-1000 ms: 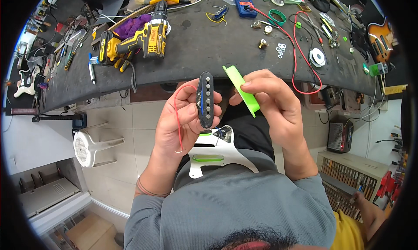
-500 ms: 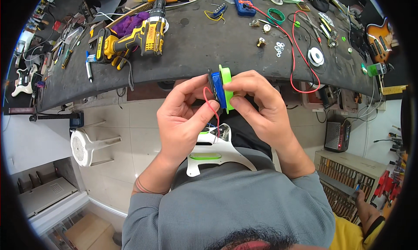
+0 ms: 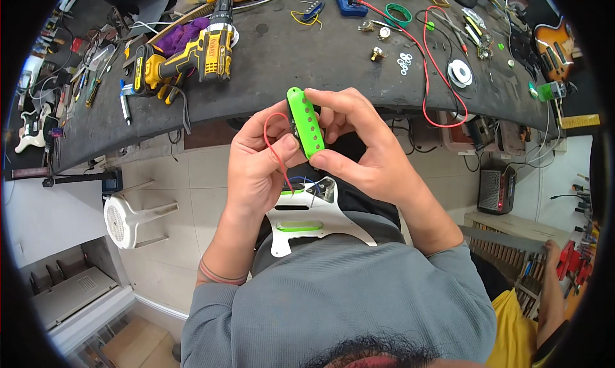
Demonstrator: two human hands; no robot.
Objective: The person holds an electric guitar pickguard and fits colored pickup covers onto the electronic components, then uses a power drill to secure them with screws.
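Observation:
A guitar pickup with a bright green cover [image 3: 306, 119] is held up between both hands, its row of dark pole pieces facing up. My left hand [image 3: 261, 156] is closed on its left side, thumb against the lower part. A red wire [image 3: 274, 151] loops from the pickup over that thumb. My right hand [image 3: 359, 144] grips the cover with the index finger at the top end and the thumb at the bottom end. Below, on my lap, lies a white pickguard [image 3: 320, 214] with a green-edged slot; a blue wire shows near its upper part.
On the dark workbench [image 3: 269, 60] ahead lie a yellow drill [image 3: 198, 57], a blue multimeter [image 3: 349, 0] with red and black leads, another pickup [image 3: 312, 9], washers [image 3: 405, 63] and a solder spool [image 3: 460, 73]. A white stool [image 3: 122, 220] stands left. A person in yellow [image 3: 522, 323] is at lower right.
The pickup has turned from edge-on to show the green cover's top face; the blue winding is now hidden. Both hands have shifted slightly left. The person at right has moved an arm.

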